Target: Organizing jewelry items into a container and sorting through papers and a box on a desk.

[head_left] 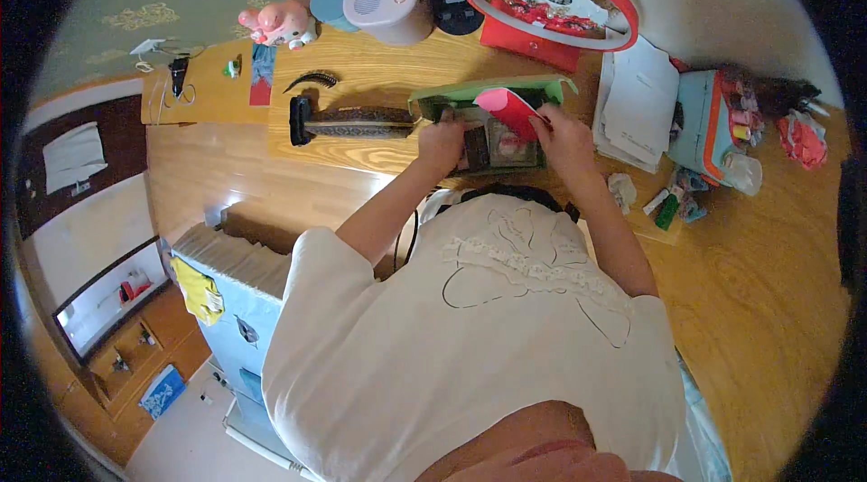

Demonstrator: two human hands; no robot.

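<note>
A green open box (442,92) sits at the near edge of the wooden table, right in front of me. My right hand (567,143) is closed on a folded red and pink paper piece (504,110), held tilted over the box's right half. At the box's left end, my left hand (442,148) is closed, its fingers partly hidden inside. Just beside its fingers is a dark brown flat piece (476,149); whether the hand grips it cannot be made out. More small flat items lie in the box, too blurred to name.
Left of the box lies a long dark brush-like thing (361,123), with a black comb (312,79) behind it. A pink rounded device (388,3) and a red-rimmed round mirror (623,8) stand at the back. White papers (639,102) and a blue-orange container (703,125) are on the right.
</note>
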